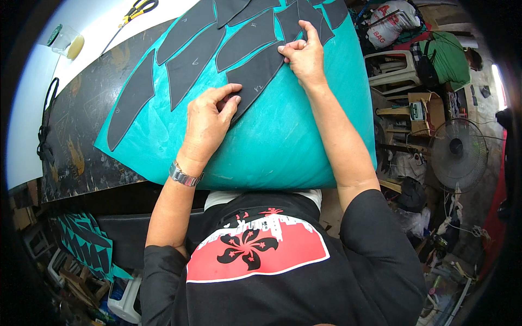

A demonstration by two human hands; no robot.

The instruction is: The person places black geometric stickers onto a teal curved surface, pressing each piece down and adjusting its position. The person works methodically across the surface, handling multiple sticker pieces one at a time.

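Observation:
My left hand (pixel 207 118), with a metal wristwatch (pixel 185 175) on the wrist, pinches the left edge of a black pointed cut-out piece (pixel 254 79) between thumb and fingers. At the piece's upper right end, my right hand (pixel 305 58) has thumb and fingers closed on its edge, one finger raised. The flat, flexible-looking piece carries small pale marks. Beneath it spreads a large teal sheet (pixel 272 144). Other black cut-out pieces lie close together on the sheet, among them a curved one (pixel 132 100) at the left and a pointed one (pixel 194 68) beside it.
The sheet lies on a dark, scuffed table (pixel 81 133) and hangs over its near edge. Yellow-handled scissors (pixel 140 10) and a clear jar (pixel 64 41) sit at the far left. A standing fan (pixel 458 149), a white stool (pixel 392 70) and a cardboard box (pixel 425 113) crowd the right.

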